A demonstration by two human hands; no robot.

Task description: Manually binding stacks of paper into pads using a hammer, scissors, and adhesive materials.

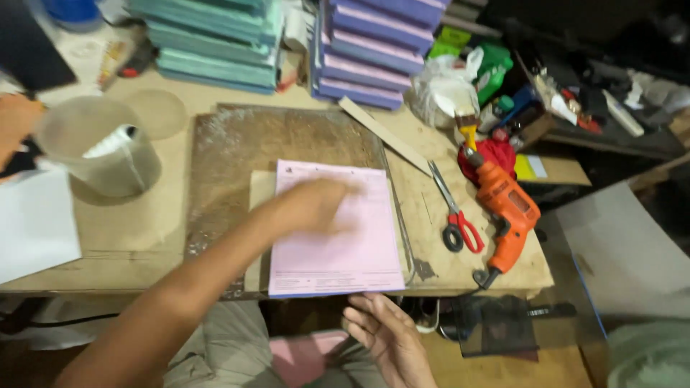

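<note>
I see pink printed form (338, 237) flat under my left fingertips (338, 197), near edge just above my right fingers (370, 309). Green packets (492, 72) far beyond fingers, right of purple stack. Yellow label pad (528, 167) well right of fingers, behind drill.

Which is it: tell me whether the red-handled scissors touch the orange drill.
Apart. The head view shows bare wooden bench between the red-handled scissors and the orange drill along their whole length; the scissor handles lie left of the drill's grip.

Motion blurs the left hand (316, 205), which hides part of the pink sheet (338, 244).
</note>
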